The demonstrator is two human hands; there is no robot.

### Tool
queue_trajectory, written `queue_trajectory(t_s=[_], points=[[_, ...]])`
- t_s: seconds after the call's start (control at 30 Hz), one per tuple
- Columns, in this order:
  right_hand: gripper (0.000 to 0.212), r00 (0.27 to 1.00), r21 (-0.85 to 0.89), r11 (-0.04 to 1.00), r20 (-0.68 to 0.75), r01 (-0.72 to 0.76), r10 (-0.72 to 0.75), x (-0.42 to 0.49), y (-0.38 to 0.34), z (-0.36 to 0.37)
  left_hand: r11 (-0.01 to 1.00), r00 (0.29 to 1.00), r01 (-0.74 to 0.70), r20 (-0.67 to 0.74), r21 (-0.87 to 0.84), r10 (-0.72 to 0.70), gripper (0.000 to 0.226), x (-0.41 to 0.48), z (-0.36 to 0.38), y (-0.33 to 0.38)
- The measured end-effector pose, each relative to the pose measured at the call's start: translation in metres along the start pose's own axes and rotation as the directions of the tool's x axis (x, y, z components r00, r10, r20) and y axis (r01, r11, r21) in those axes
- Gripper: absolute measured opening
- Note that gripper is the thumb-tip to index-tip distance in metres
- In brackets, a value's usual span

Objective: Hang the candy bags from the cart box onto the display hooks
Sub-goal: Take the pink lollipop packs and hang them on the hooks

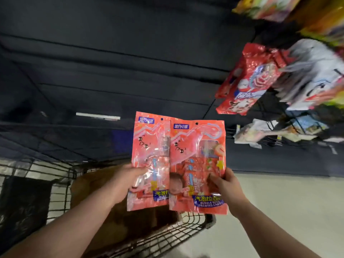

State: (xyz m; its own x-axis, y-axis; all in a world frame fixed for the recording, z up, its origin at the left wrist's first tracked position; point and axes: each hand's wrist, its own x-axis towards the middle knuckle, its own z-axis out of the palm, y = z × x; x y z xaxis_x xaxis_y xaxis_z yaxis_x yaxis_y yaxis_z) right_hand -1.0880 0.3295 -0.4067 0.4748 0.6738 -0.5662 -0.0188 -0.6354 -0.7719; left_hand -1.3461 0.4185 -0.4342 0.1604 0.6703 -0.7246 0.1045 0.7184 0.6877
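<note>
Two pink-orange candy bags are held upright side by side over the cart. My left hand (128, 180) grips the left candy bag (150, 146) at its lower left edge. The right candy bag (197, 155) overlaps it slightly, and my right hand (226, 187) pinches its lower right edge. Each bag has a small hang hole near its top. Beneath the bags sits the brown cardboard box (96, 185) inside the black wire cart (55, 172). The display rack (279, 112) with hanging bags is up at the right.
Red candy bags (249, 77) and white packets (312, 71) hang on the rack at the right, more colourful bags above them. A dark shelving panel (111, 53) fills the background. Pale floor (279, 202) lies at the lower right.
</note>
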Motion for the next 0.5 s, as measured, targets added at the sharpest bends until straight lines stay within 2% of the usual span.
queue_trajectory(t_s=[0.1, 0.2, 0.3, 0.5], points=[[0.013, 0.998, 0.064, 0.998, -0.066, 0.023, -0.019, -0.008, 0.002, -0.041, 0.998, 0.997, -0.041, 0.06, 0.053, 0.038, 0.01, -0.008, 0.041, 0.019], [0.019, 0.992, 0.132, 0.99, -0.123, 0.052, -0.035, -0.018, 0.01, -0.091, 0.992, 0.988, -0.075, 0.144, 0.105, 0.06, 0.014, -0.02, 0.093, 0.031], [0.012, 0.979, 0.191, 0.977, -0.194, 0.097, -0.059, -0.029, 0.024, -0.151, 0.989, 0.979, -0.093, 0.192, 0.12, 0.068, 0.019, -0.036, 0.155, 0.033], [0.013, 0.941, 0.239, 0.96, -0.334, 0.148, -0.061, -0.053, 0.063, -0.281, 0.961, 0.958, -0.18, 0.257, 0.208, 0.124, 0.008, -0.072, 0.291, 0.019]])
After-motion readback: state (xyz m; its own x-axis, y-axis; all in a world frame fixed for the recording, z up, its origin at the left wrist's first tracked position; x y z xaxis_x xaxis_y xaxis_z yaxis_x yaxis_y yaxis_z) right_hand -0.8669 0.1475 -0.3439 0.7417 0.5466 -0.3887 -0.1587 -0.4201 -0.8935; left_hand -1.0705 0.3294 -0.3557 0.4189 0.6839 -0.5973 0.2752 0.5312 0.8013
